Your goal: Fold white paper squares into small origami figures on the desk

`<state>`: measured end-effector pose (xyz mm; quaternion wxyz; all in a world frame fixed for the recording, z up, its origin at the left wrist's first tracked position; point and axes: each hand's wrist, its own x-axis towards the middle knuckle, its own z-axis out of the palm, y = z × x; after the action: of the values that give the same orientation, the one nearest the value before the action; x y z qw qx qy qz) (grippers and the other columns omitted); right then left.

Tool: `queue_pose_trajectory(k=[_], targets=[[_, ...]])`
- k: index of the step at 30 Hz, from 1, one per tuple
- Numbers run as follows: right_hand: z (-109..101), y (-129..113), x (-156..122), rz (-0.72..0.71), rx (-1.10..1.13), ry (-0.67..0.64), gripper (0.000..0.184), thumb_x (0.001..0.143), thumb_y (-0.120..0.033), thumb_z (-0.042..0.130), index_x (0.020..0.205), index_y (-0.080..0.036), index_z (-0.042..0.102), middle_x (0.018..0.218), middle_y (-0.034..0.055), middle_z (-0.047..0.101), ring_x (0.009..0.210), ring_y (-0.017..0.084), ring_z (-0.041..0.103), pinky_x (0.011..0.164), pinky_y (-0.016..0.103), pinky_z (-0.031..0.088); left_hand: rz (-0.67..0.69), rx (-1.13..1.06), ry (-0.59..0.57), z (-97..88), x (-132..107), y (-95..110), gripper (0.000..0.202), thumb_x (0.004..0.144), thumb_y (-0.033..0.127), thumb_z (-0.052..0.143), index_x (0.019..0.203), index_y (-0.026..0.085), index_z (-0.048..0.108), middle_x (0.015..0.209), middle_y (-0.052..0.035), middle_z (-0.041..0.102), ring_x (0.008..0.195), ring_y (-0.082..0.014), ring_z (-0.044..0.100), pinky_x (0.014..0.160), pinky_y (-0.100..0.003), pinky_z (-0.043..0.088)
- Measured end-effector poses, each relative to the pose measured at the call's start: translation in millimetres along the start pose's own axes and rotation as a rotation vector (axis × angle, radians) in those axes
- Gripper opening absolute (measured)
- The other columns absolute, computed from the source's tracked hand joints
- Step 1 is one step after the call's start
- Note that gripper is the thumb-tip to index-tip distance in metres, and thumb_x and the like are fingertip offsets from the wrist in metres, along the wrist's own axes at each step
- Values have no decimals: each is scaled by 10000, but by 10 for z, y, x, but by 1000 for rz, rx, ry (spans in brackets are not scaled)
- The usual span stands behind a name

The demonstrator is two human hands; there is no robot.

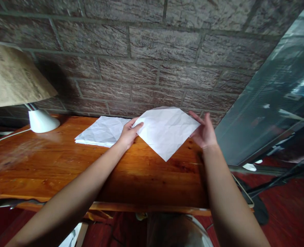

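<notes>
A white sheet of paper point(167, 132), creased and folded, is held above the wooden table with one corner pointing toward me. My left hand point(129, 133) pinches its left corner, thumb on top and fingers underneath. At the right corner is my right hand point(203, 132), its thumb and fingers apart and the palm partly behind the paper; the paper's edge meets this hand, but no closed grip shows. Just left of my left hand lies a stack of creased white paper point(103, 129) on the table.
The wooden table point(51, 164) runs along a brick wall point(147, 72). A lamp with a white base point(42, 121) and a printed shade point(13, 77) stands at the left, its cord trailing left. A translucent panel point(260, 99) rises beyond the table's right end.
</notes>
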<state>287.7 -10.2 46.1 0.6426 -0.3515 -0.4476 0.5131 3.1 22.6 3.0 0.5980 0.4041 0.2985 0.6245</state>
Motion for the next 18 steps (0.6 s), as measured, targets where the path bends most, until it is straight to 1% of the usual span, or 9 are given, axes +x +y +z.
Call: queue_pose_trajectory(k=[2, 3, 4, 6, 8, 10, 13, 15, 18], targets=[[-76, 37, 26, 1, -60, 106, 546, 629, -500, 886, 1087, -257, 713, 955, 42, 773, 907, 264, 721, 784, 398, 574, -13, -50, 8, 12, -14, 33, 497, 603, 244, 909, 1060, 182, 722, 942, -9, 758, 795, -135, 680, 781, -256, 554], [-106, 61, 47, 11, -77, 159, 514, 568, -357, 926, 1025, -249, 719, 898, 23, 771, 814, 226, 708, 730, 356, 566, -30, -80, -5, 26, -33, 34, 524, 622, 242, 902, 1107, 194, 710, 974, -11, 761, 819, -138, 690, 806, -262, 558], [-130, 86, 70, 7, -75, 199, 478, 553, -292, 922, 982, -241, 717, 859, 9, 766, 756, 199, 689, 695, 332, 556, -49, -107, -28, 48, -60, 22, 549, 644, 243, 894, 1154, 209, 693, 1010, -14, 762, 851, -141, 700, 838, -270, 560], [-164, 128, 111, -53, -42, 265, 419, 560, -256, 902, 929, -248, 703, 801, -20, 748, 711, 171, 667, 670, 310, 545, -86, -120, -117, 108, -131, -42, 525, 688, 257, 879, 1172, 210, 682, 1098, -34, 758, 944, -158, 714, 926, -296, 553], [-179, 146, 127, -130, -5, 303, 382, 576, -258, 889, 902, -259, 691, 800, -36, 741, 720, 163, 669, 676, 302, 547, -176, -72, -218, 171, -194, -133, 531, 658, 224, 901, 1147, 204, 696, 1113, -50, 761, 981, -176, 719, 971, -328, 545], [-175, 136, 112, -158, 7, 316, 389, 570, -246, 887, 906, -265, 692, 813, -42, 744, 728, 161, 677, 680, 298, 552, -197, -10, -216, 207, -217, -197, 485, 661, 289, 908, 1096, 185, 720, 1065, -64, 773, 959, -189, 722, 957, -351, 551], [-136, 98, 45, -75, -14, 273, 483, 541, -205, 900, 981, -275, 716, 808, -47, 755, 720, 157, 686, 675, 286, 562, -93, 97, -144, 151, -153, -158, 475, 663, 382, 903, 1064, 184, 743, 1031, -62, 784, 939, -207, 720, 903, -353, 555], [-98, 83, -5, 4, -25, 186, 490, 568, -242, 914, 1020, -277, 728, 866, -33, 779, 753, 153, 706, 698, 277, 578, -43, 162, -157, 44, -77, -65, 516, 633, 383, 918, 1081, 191, 748, 1002, -53, 789, 899, -213, 720, 865, -353, 557], [-53, 102, -57, 112, -86, 53, 409, 611, -316, 926, 981, -263, 760, 982, -7, 799, 797, 143, 728, 717, 248, 599, -120, 276, -226, -131, 11, 40, 516, 609, 373, 928, 1054, 166, 769, 952, -68, 792, 862, -213, 721, 849, -345, 550]])
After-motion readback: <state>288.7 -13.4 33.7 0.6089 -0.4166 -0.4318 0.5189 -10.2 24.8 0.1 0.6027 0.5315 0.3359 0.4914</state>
